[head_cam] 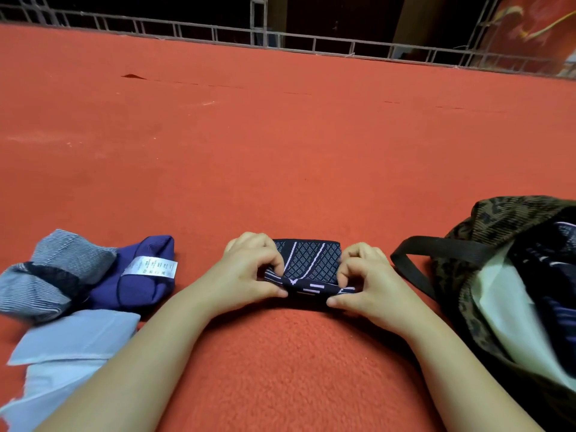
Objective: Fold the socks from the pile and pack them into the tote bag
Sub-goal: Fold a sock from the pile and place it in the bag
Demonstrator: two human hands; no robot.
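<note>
A folded navy sock [308, 260] with a white diamond pattern lies on the red carpet in front of me. My left hand [249, 275] pinches its near left edge and my right hand [364, 282] pinches its near right edge, both with fingers curled. To the left lies the pile: a grey striped sock [56, 272], a purple sock [143, 275] with a white label, and a pale blue sock [71, 341]. At the right stands the brown patterned tote bag [498, 226], open, with a black strap [414, 263], pale lining and dark striped socks [548, 275] inside.
Red carpet [280, 135] stretches far ahead. A metal railing [280, 39] runs along its far edge, with darkness behind it. A red patterned cloth [536, 23] hangs at the top right.
</note>
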